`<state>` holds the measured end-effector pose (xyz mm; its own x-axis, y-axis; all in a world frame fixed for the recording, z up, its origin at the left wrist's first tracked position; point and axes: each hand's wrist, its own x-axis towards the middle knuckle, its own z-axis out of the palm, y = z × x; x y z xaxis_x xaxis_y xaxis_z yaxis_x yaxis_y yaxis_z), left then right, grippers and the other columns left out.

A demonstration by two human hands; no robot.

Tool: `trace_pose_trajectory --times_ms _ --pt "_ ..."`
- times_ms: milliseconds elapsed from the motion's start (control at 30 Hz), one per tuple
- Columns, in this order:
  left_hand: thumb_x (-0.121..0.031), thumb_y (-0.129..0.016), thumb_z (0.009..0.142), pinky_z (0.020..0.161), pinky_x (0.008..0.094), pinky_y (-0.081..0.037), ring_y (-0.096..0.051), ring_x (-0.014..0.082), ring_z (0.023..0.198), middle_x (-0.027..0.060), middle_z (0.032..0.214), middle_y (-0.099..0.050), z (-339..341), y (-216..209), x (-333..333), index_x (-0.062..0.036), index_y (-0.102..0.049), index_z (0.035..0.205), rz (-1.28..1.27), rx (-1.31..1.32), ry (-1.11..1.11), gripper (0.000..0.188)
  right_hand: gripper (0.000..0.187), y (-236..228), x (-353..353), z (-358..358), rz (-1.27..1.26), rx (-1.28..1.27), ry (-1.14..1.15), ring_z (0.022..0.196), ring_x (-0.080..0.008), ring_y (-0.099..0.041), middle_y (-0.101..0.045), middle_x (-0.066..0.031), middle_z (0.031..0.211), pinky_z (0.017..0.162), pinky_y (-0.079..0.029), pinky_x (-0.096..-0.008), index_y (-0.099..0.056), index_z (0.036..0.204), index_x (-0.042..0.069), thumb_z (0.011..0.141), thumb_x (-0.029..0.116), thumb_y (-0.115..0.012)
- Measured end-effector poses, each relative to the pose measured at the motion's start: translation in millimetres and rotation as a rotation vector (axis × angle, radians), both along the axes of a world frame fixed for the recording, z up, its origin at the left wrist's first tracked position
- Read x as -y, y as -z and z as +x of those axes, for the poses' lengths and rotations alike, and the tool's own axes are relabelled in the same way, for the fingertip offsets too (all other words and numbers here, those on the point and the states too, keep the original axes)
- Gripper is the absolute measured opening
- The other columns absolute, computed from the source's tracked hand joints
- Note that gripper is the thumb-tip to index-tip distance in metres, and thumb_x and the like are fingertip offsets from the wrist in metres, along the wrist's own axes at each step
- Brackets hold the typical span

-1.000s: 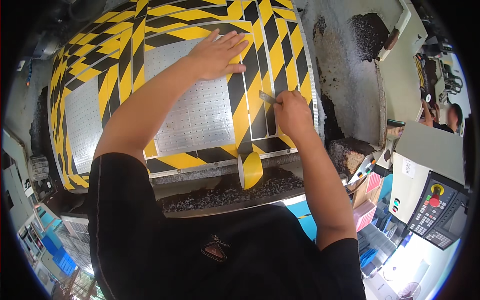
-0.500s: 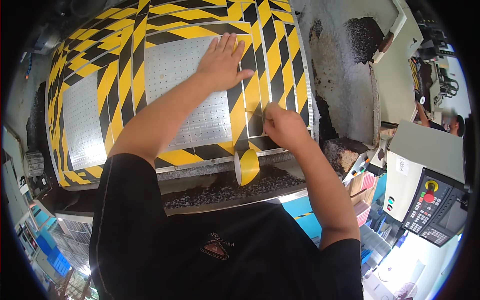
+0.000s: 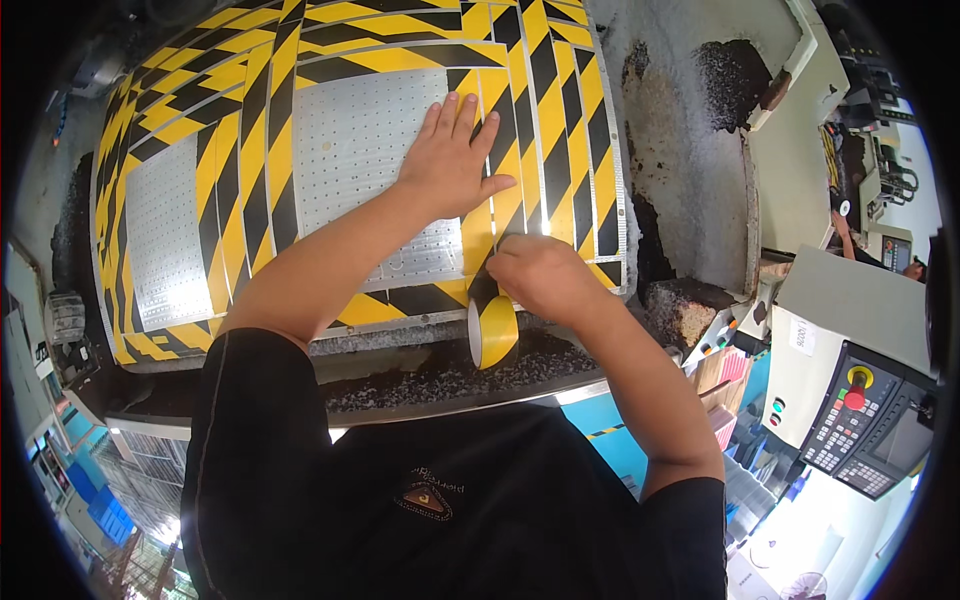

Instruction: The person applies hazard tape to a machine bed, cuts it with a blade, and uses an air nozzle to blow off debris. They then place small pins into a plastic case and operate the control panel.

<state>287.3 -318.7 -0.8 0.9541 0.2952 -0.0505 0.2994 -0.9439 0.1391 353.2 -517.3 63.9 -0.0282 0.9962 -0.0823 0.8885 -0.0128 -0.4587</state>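
A perforated silver metal plate (image 3: 365, 150) lies before me, largely covered with strips of yellow-and-black striped tape (image 3: 390, 63). My left hand (image 3: 450, 155) presses flat on it, fingers spread, along a strip on the right of the bare middle area. Below it, my right hand (image 3: 540, 275) is closed in a pinch at the near end of that strip; whatever its fingers hold is hidden. Just under those fingers, a roll of striped tape (image 3: 498, 335) hangs at the plate's near edge, its dark tail running up to the strip.
Dark, wet-looking debris (image 3: 430, 370) lies in the trough along the near edge. A stained metal wall (image 3: 690, 160) stands to the right. Farther right is a machine control panel (image 3: 865, 420) with a red button. Another person's arm (image 3: 846, 235) shows at the far right.
My right hand has moved left and slightly nearer, to the tail of the tape roll. My left hand has slid a little toward me, still flat.
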Motion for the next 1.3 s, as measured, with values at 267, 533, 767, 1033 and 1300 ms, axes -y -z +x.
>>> trace_pose_trajectory --times_ms 267,533,767,1033,1300 --pt "-0.068 -0.036 0.097 0.124 0.0490 -0.009 -0.011 0.0422 0.152 0.0263 0.162 -0.019 1 -1 1 -0.0074 -0.025 0.157 0.014 -0.015 -0.001 0.086 0.017 1 -7 -5 -0.050 0.108 -0.170 0.082 -0.0258 -0.064 -0.059 -0.0067 0.081 0.070 -0.054 -0.0378 -0.068 0.092 0.009 0.075 0.009 -0.067" --pt "-0.067 -0.036 0.098 0.124 0.0483 -0.009 -0.010 0.0408 0.153 0.0256 0.162 -0.018 0 -1 0 -0.0080 -0.025 0.157 0.017 -0.026 -0.002 0.085 0.009 -10 17 16 -0.076 0.203 -0.145 0.082 -0.0255 -0.067 -0.062 -0.0068 0.083 0.072 -0.056 -0.0369 -0.066 0.086 0.010 0.078 0.010 -0.063" --pt "-0.067 -0.037 0.097 0.124 0.0485 -0.010 -0.012 0.0413 0.152 0.0262 0.162 -0.020 0 3 -1 -0.0067 -0.027 0.157 0.028 -0.006 0.000 0.085 0.008 -32 39 5 -0.022 0.082 0.189 0.078 -0.0202 -0.065 -0.063 -0.0045 0.085 0.069 -0.053 -0.0357 -0.064 0.092 0.007 0.084 0.009 -0.066" --pt "-0.068 -0.037 0.097 0.123 0.0492 -0.009 -0.011 0.0415 0.152 0.0270 0.162 -0.019 6 -2 1 -0.0052 -0.025 0.157 0.056 0.011 0.003 0.087 0.012 -50 74 -99 -0.169 -1.185 0.771 0.078 -0.0065 -0.050 -0.057 0.0008 0.083 0.071 -0.043 -0.0240 -0.060 0.095 0.005 0.096 0.014 -0.068" --pt "-0.063 -0.041 0.098 0.123 0.0507 -0.009 -0.012 0.0446 0.151 0.0286 0.161 -0.017 -41 -21 83 -0.0002 -0.022 0.156 -0.142 -0.106 0.208 0.088 0.014 -117 141 -71 0.571 -0.863 0.836 0.084 -0.0183 -0.056 -0.061 -0.0134 0.097 0.077 -0.045 -0.0301 -0.053 0.090 0.001 0.085 -0.001 -0.066"
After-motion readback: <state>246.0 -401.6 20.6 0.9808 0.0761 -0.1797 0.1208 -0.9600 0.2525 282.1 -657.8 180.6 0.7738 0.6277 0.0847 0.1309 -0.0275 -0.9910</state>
